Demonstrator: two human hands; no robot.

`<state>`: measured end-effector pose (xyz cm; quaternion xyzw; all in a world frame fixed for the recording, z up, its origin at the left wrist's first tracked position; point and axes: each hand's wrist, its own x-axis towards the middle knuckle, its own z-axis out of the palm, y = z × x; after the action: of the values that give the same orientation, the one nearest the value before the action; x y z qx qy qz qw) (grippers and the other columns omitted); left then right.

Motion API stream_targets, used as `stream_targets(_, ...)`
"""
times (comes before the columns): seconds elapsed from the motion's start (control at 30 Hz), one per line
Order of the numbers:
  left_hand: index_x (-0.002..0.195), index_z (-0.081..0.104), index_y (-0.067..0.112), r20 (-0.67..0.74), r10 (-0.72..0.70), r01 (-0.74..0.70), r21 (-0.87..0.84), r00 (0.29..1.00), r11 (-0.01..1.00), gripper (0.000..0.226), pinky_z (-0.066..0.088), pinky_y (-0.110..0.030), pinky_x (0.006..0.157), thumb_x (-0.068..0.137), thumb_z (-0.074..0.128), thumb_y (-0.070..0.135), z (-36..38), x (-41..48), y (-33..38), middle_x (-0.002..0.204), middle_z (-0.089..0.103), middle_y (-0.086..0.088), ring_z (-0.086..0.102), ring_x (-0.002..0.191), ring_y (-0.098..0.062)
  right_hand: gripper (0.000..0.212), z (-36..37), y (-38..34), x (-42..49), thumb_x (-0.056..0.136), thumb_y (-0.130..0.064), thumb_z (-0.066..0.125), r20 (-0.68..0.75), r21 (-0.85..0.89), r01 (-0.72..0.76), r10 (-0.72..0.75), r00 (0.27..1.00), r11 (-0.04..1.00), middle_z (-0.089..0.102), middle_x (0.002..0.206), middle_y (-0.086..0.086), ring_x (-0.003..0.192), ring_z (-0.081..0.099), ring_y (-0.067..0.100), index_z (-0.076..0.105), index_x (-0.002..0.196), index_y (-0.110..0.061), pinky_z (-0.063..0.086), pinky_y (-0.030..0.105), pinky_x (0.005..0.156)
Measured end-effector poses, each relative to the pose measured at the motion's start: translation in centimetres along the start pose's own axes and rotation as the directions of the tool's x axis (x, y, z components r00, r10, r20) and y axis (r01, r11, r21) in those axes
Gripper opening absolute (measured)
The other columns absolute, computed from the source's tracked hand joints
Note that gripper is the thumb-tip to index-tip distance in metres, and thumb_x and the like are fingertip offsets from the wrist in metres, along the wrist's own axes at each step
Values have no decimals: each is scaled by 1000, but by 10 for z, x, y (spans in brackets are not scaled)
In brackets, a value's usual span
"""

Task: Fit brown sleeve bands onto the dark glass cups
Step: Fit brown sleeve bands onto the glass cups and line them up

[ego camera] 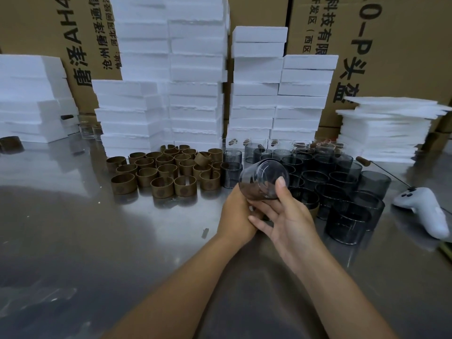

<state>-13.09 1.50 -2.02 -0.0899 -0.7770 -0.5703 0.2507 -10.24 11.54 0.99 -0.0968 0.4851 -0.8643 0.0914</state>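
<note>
Right hand (283,216) pinches a dark smoky glass cup (261,179), thumb on its wall. The left hand (234,214) curls under its lower end. The cup's long axis tilts up and away. Brown paper sleeve bands (168,167) stand beyond-left of the hands, with bare steel table (122,241) nearer.

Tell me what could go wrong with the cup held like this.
The tilted dark glass cup could slip from the grip of the left hand and right hand onto the shiny metal table. It hangs close to the standing dark glass cups, so a bump may topple them.
</note>
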Motion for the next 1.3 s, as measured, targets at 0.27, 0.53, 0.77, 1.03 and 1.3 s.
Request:
stream_targets(0.27, 123, 56, 11, -184, -7, 103, 519, 983, 849, 33, 41, -34, 100, 91, 61, 14, -54, 25, -24, 122, 58, -6, 49, 115, -21, 49, -1, 0, 1, 69, -49, 61, -11, -27, -17, 16, 1000, 999, 71, 112, 7, 96, 69, 16, 68, 104, -16, 58, 27, 66)
stream_targets(0.53, 138, 43, 9, -184, -263, 307, 757, 947, 576, 50, 40, -43, 104, 92, 59, 19, -109, 35, -42, 140, 45, -11, 41, 126, -30, 59, -3, 4, 1, 64, -53, 63, 10, -113, -31, 32, 999, 993, 73, 109, -1, 102, 68, 15, 67, 111, -18, 56, 25, 65)
stream_targets(0.77, 109, 65, 26, -176, -185, 253, 766, 967, 591, 20, 48, -37, 79, 90, 62, 33, -107, 21, -27, 115, 61, -3, 58, 105, -25, 50, -4, 8, 2, 67, -50, 63, -14, -191, -56, 54, 998, 980, 71, 108, 2, 102, 66, 18, 68, 102, -15, 56, 27, 65)
stream_targets(1.03, 73, 58, 27, -229, -12, 106, 401, 973, 910, 23, 37, -9, 66, 92, 59, 14, -93, -3, 1, 79, 61, 15, 54, 77, -3, 33, -3, 18, 4, 75, -46, 65, -49, -248, -65, 55, 997, 966, 71, 83, -9, 75, 67, 4, 66, 94, -19, 53, 24, 60)
stream_targets(1.3, 88, 60, 13, -86, -209, 171, -324, 974, 931, 18, 49, -39, 97, 98, 46, 7, -79, -15, 18, 97, 65, -1, 61, 92, -11, 38, 0, 21, 4, 80, -39, 67, -80, -113, -121, 112, 991, 986, 69, 90, 3, 84, 68, 12, 67, 102, -8, 55, 28, 55)
